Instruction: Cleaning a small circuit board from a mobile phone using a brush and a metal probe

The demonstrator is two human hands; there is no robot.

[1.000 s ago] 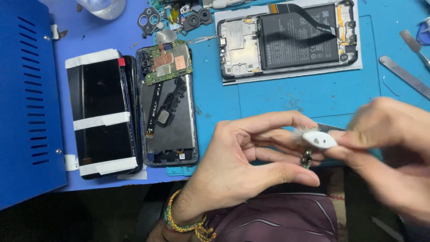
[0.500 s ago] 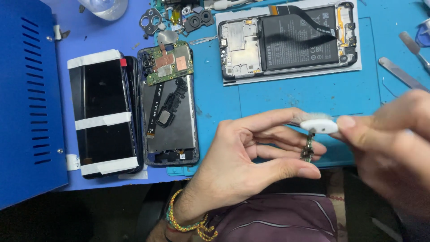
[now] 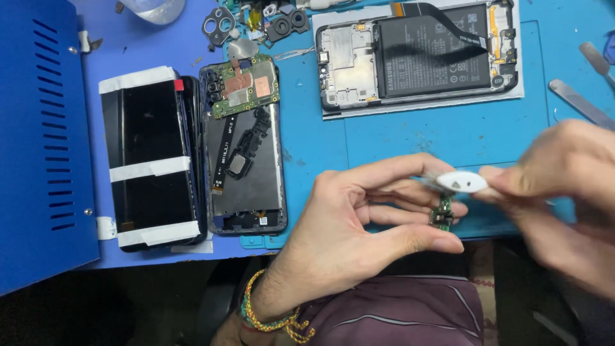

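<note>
Shifted leftward, my right hand (image 3: 564, 192) pinches the white oval plastic tool (image 3: 462, 182) above the small green circuit board (image 3: 442, 213), gripped by my left hand (image 3: 359, 224). Cleaning step; next needs light strokes.

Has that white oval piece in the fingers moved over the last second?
Barely. The white oval piece stays just below the opened phone with the battery, pinched by the right hand above the left hand.

black screen panel (image 3: 154, 157) — white-taped, mat's left | battery's grey label (image 3: 432, 54) — top
</note>
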